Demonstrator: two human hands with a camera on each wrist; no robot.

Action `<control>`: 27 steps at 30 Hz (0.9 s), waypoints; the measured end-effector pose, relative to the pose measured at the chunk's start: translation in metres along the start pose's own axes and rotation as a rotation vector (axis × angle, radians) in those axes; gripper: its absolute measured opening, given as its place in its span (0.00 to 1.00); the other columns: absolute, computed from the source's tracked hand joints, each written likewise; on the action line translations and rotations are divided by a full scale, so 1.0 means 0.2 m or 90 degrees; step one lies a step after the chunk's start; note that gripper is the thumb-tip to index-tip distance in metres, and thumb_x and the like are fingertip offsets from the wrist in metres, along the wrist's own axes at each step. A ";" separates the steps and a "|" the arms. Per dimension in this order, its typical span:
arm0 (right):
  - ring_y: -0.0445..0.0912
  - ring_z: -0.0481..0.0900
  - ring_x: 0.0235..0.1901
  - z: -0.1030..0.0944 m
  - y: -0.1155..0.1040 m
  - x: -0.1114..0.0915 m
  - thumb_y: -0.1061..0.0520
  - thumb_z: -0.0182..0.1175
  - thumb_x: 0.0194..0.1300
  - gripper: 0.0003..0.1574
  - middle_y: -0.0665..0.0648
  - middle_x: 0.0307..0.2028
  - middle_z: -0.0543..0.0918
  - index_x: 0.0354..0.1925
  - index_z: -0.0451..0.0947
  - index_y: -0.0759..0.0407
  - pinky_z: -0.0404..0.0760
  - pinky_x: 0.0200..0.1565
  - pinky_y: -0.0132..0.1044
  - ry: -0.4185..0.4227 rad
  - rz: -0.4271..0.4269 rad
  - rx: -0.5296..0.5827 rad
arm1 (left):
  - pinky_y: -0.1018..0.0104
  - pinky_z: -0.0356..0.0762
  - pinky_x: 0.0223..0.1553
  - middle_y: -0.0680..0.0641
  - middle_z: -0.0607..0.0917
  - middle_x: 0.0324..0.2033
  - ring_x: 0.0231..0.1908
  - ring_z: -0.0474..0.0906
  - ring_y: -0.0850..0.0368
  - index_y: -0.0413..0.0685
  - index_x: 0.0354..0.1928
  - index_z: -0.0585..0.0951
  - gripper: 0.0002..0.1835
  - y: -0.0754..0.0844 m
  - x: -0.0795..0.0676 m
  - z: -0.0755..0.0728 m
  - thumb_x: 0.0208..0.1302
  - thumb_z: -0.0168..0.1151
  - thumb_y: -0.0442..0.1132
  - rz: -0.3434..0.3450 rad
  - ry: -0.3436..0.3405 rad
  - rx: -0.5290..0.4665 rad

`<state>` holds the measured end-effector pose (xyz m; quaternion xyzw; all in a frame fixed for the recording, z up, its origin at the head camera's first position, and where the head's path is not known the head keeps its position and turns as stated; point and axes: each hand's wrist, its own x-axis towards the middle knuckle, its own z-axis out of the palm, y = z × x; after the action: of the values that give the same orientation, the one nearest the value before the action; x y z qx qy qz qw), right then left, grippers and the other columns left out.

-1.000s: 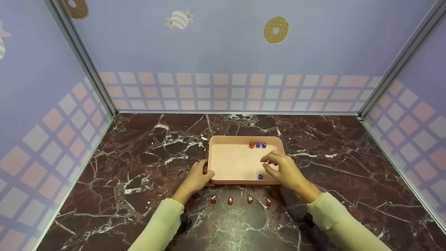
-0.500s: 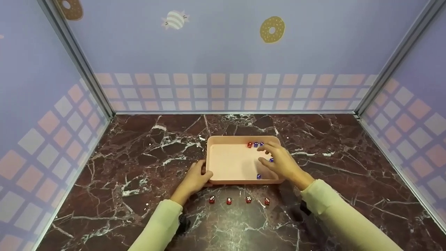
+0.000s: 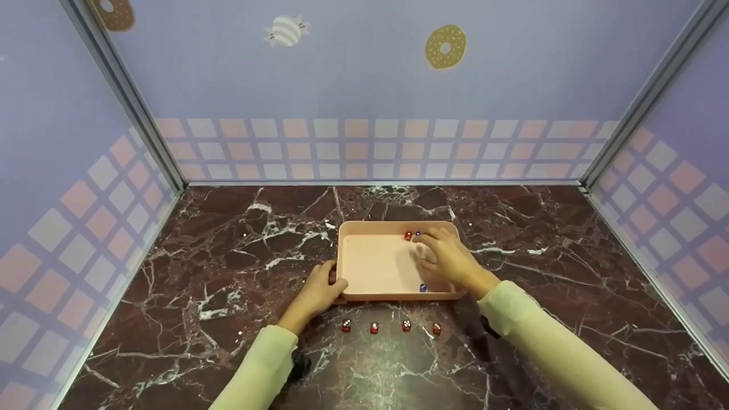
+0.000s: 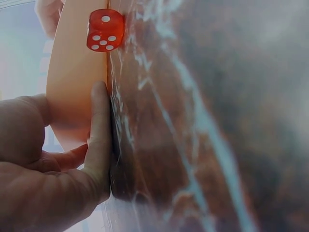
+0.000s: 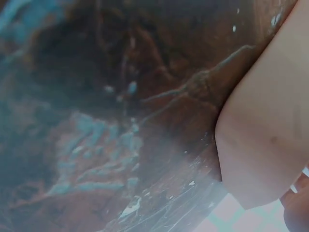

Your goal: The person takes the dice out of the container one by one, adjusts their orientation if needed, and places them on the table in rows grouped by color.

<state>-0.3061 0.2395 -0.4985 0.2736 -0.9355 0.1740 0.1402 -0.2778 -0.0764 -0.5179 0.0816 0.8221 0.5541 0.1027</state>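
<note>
Peach tray holds dice, left grip on its edge.

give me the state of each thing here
tray: flat, open-topped, on the table
left hand: gripping the tray's left end
right hand: over the tray, fingers bent, grip unclear
four red dice: apart, in a row on the table
lone red die: in the tray, far side
front blue die: in the tray, near side
far blue die: partly hidden
</note>
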 end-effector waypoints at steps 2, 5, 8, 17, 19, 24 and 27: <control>0.67 0.77 0.61 0.00 0.01 0.01 0.61 0.75 0.57 0.31 0.70 0.59 0.82 0.58 0.82 0.69 0.76 0.72 0.63 -0.014 0.014 0.000 | 0.65 0.96 0.35 0.29 0.70 0.54 0.40 0.84 0.43 0.24 0.70 0.68 0.32 0.00 0.00 0.00 0.63 0.56 0.29 0.000 0.000 0.001; 0.66 0.77 0.62 0.01 0.01 0.03 0.60 0.75 0.59 0.32 0.70 0.60 0.82 0.60 0.81 0.68 0.75 0.73 0.63 -0.030 0.028 0.004 | 0.65 0.96 0.35 0.28 0.69 0.54 0.39 0.85 0.42 0.23 0.70 0.68 0.32 0.00 0.00 -0.01 0.63 0.56 0.28 0.001 0.000 -0.001; 0.66 0.77 0.63 0.02 0.00 0.06 0.58 0.74 0.60 0.33 0.69 0.61 0.81 0.63 0.80 0.68 0.75 0.73 0.63 -0.043 0.031 0.004 | 0.65 0.96 0.35 0.28 0.70 0.54 0.39 0.85 0.42 0.23 0.70 0.68 0.32 0.00 0.00 -0.01 0.63 0.56 0.28 -0.001 0.003 0.001; 0.67 0.75 0.66 0.04 0.00 0.11 0.56 0.77 0.60 0.41 0.70 0.65 0.78 0.66 0.75 0.72 0.74 0.74 0.64 -0.062 0.036 -0.003 | 0.65 0.96 0.35 0.31 0.70 0.52 0.41 0.82 0.41 0.25 0.70 0.69 0.32 -0.01 0.00 -0.01 0.63 0.56 0.29 0.002 -0.004 0.012; 0.68 0.75 0.64 0.05 0.00 0.12 0.57 0.77 0.60 0.39 0.70 0.64 0.79 0.64 0.76 0.73 0.76 0.73 0.65 -0.056 0.028 -0.013 | 0.64 0.96 0.36 0.31 0.70 0.51 0.42 0.82 0.40 0.25 0.70 0.69 0.32 0.00 0.00 -0.01 0.62 0.57 0.29 0.004 -0.004 0.011; 0.67 0.76 0.63 0.05 -0.01 0.15 0.56 0.77 0.60 0.37 0.69 0.60 0.81 0.62 0.78 0.72 0.79 0.68 0.66 -0.067 0.023 -0.024 | 0.62 0.96 0.37 0.31 0.70 0.51 0.46 0.80 0.38 0.24 0.68 0.70 0.32 0.01 0.00 -0.01 0.61 0.58 0.29 0.015 0.001 0.025; 0.67 0.76 0.63 0.05 -0.02 0.16 0.55 0.77 0.60 0.35 0.69 0.59 0.81 0.61 0.79 0.71 0.79 0.69 0.65 -0.082 0.025 -0.032 | 0.62 0.96 0.37 0.31 0.71 0.51 0.45 0.81 0.39 0.24 0.69 0.70 0.32 0.00 0.00 -0.01 0.62 0.58 0.29 0.015 0.000 0.028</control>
<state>-0.3313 0.2171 -0.4948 0.2618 -0.9520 0.1349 0.0829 -0.2782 -0.0785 -0.5163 0.0934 0.8330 0.5371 0.0942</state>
